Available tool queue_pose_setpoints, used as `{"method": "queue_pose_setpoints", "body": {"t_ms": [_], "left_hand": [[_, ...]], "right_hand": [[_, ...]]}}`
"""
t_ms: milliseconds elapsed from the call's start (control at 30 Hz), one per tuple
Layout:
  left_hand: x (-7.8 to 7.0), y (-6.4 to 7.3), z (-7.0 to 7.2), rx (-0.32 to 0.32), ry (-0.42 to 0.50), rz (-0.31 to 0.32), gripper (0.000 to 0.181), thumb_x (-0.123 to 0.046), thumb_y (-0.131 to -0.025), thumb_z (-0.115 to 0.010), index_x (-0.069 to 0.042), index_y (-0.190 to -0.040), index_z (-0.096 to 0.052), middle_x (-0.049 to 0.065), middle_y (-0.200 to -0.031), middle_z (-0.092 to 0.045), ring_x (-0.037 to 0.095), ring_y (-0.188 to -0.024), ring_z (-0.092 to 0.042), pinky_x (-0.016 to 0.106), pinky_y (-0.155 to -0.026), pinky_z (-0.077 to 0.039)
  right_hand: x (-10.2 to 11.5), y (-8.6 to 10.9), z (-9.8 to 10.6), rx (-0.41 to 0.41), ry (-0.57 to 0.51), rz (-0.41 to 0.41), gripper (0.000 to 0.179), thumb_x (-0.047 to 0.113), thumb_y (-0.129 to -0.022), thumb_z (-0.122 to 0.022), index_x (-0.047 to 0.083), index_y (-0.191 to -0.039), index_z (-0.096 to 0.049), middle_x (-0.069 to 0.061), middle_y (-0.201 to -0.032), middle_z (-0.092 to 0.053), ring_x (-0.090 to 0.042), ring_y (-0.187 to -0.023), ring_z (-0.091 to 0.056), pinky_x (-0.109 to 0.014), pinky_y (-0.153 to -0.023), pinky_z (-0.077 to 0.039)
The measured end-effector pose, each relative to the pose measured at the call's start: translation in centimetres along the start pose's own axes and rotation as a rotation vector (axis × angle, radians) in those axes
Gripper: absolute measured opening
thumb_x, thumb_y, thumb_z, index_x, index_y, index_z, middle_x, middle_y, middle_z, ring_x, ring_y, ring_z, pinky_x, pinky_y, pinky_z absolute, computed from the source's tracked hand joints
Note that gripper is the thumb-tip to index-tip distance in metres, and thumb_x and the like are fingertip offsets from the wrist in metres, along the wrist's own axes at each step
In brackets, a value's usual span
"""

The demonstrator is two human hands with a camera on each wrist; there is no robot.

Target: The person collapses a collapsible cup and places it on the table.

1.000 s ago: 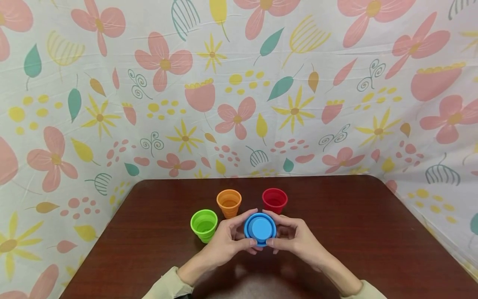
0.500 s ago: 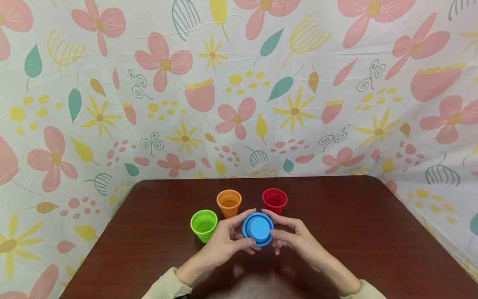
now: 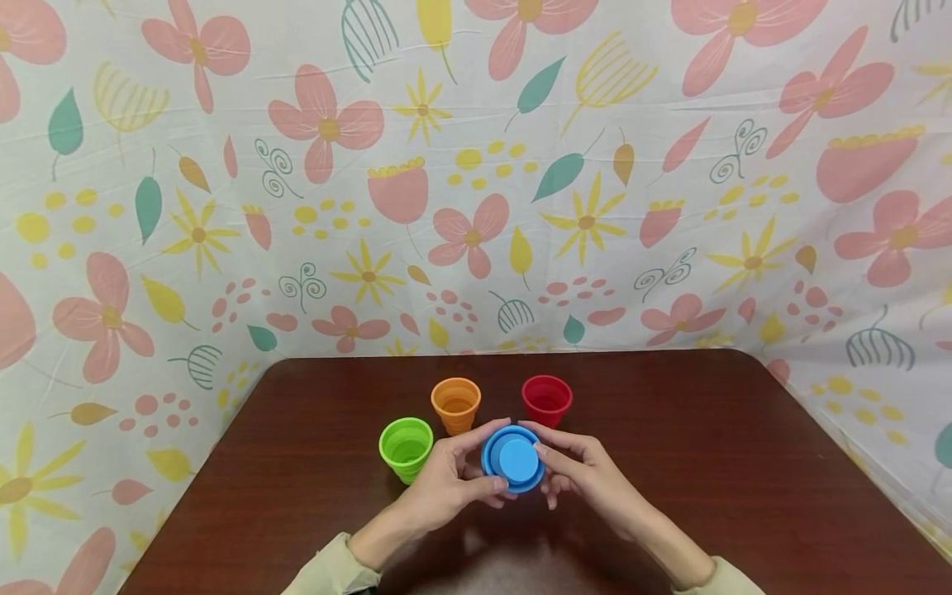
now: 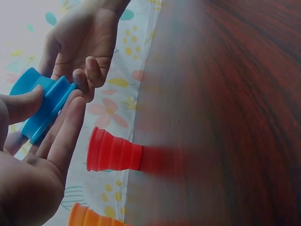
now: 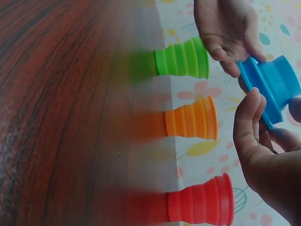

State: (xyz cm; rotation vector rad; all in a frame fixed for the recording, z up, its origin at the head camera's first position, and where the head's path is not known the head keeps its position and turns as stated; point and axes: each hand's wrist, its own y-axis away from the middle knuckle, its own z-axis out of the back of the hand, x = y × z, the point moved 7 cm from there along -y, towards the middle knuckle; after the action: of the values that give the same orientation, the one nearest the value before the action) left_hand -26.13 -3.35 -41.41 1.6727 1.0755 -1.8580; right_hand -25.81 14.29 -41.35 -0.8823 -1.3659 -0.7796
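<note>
Both hands hold a blue collapsible cup [image 3: 516, 459] above the table, partly folded, its round base turned up toward the head camera. My left hand [image 3: 452, 478] grips it from the left, thumb on the lower part of the rim and forefinger along the far edge. On the other side my right hand [image 3: 587, 469] pinches it, thumb against the base's right side. In the right wrist view, the blue cup [image 5: 275, 84] shows its narrower section standing out from the wide rim. Behind the hands, a green cup [image 3: 406, 446], an orange cup [image 3: 456, 405] and a red cup [image 3: 547, 398] stand upright, unfolded.
A dark brown wooden table [image 3: 706, 446] with rounded far corners carries the cups. Flower-patterned cloth [image 3: 476, 207] hangs behind it and along both sides. The green cup is right beside the left wrist; the red cup stands just beyond the right fingertips.
The right thumb has slid from the cup's lower rim up to the right side of its base. The blue cup has shifted slightly left. The other cups have stayed put.
</note>
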Motion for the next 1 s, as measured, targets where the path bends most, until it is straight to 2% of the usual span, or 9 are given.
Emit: {"method": "queue_pose_setpoints", "body": {"t_ms": [100,167,367,467,567,1000], "left_hand": [[-0.17,0.07,-0.03,-0.001,0.004,0.0,0.069,0.007,-0.097,-0.069,-0.011,-0.159,-0.047,0.02,-0.141,-0.063,0.054,-0.094,-0.072,0.045,-0.077,-0.064],[-0.18,0.11,-0.02,-0.011,0.019,0.012,0.064,0.005,-0.099,-0.063,-0.009,-0.159,-0.047,0.021,-0.141,-0.063,0.053,-0.095,-0.072,0.046,-0.078,-0.064],[-0.02,0.22,0.09,-0.069,0.064,0.068,0.047,-0.012,-0.109,-0.049,-0.006,-0.156,-0.051,0.024,-0.132,-0.065,0.063,-0.094,-0.067,0.047,-0.078,-0.064],[0.09,0.18,0.21,-0.105,0.044,0.089,0.043,-0.02,-0.113,-0.05,-0.009,-0.154,-0.055,0.019,-0.126,-0.064,0.061,-0.091,-0.068,0.046,-0.077,-0.065],[0.19,0.11,0.28,-0.128,0.021,0.097,0.042,-0.02,-0.113,-0.052,-0.01,-0.153,-0.057,0.017,-0.12,-0.062,0.054,-0.089,-0.072,0.047,-0.076,-0.065],[0.36,-0.14,0.22,-0.155,-0.001,0.109,0.04,-0.019,-0.111,-0.056,-0.007,-0.149,-0.06,0.016,-0.114,-0.062,0.03,-0.08,-0.077,0.046,-0.074,-0.065]], "right_hand": [[0.01,0.02,0.02,-0.008,0.002,-0.002,0.05,0.021,-0.111,-0.055,-0.001,-0.156,-0.048,-0.014,-0.096,-0.068,-0.016,-0.074,-0.062,-0.03,-0.066,-0.061],[0.04,0.07,0.04,-0.015,0.002,-0.005,0.05,0.021,-0.111,-0.056,-0.002,-0.155,-0.049,-0.014,-0.097,-0.068,-0.016,-0.073,-0.062,-0.03,-0.066,-0.061],[0.08,0.15,-0.02,-0.019,0.014,-0.015,0.049,0.022,-0.11,-0.057,0.0,-0.154,-0.051,-0.015,-0.097,-0.068,-0.017,-0.073,-0.062,-0.032,-0.066,-0.062],[0.08,0.16,-0.04,-0.025,0.027,-0.013,0.049,0.022,-0.11,-0.058,0.001,-0.154,-0.052,-0.016,-0.095,-0.068,-0.017,-0.072,-0.062,-0.034,-0.066,-0.062],[0.04,0.17,-0.05,-0.032,0.034,-0.005,0.048,0.022,-0.11,-0.058,0.0,-0.153,-0.053,-0.018,-0.093,-0.068,-0.018,-0.071,-0.063,-0.036,-0.066,-0.063],[-0.18,0.08,0.18,-0.054,0.056,-0.007,0.047,0.022,-0.11,-0.059,-0.001,-0.151,-0.055,-0.02,-0.091,-0.07,-0.018,-0.07,-0.066,-0.039,-0.066,-0.064]]}}
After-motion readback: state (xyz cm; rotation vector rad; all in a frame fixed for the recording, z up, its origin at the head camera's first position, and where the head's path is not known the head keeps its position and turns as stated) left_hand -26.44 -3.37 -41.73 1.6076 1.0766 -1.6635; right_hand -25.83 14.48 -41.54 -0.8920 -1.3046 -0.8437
